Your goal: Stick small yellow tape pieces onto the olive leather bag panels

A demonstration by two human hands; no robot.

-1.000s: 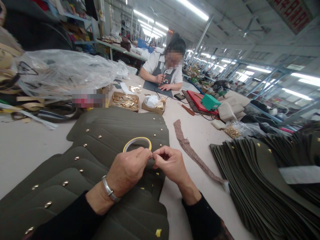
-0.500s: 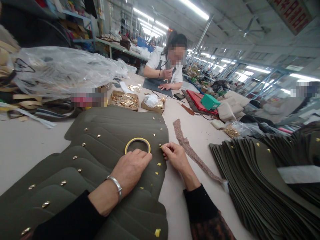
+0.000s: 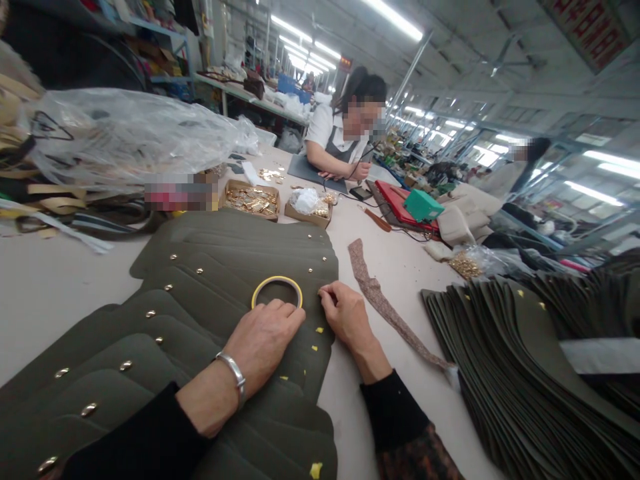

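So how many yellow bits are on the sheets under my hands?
5: four small bits between the wrists, one bigger bit near the picture's bottom. The left hand and right hand may hide more.

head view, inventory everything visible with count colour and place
Round tape roll: 1, yellow-edged grey, centre
Flat overlapping panels: several, dark olive, left and centre
Shiny metal studs: 12+, gold, on panels
Small tape scraps: 5+, yellow, on panels
Mottled strip: 1, brown, right of panels
Stacked flat panels: many, dark olive, right
Open cardboard boxes: 2, brown, beyond panels
Large plastic bag: 1, clear, back left
Flat case: 1, red, back right
Small box: 1, green, beside case
Work table: 1, pale, under panels
Co-worker: 1, white top, across table
Ceiling lights: many, white, overhead
Background goods: too cluttered to count, mixed
Left hand: 1, bare, silver bangle, holding tape roll
Right hand: 1, bare, fingertips pinched at panels' edge
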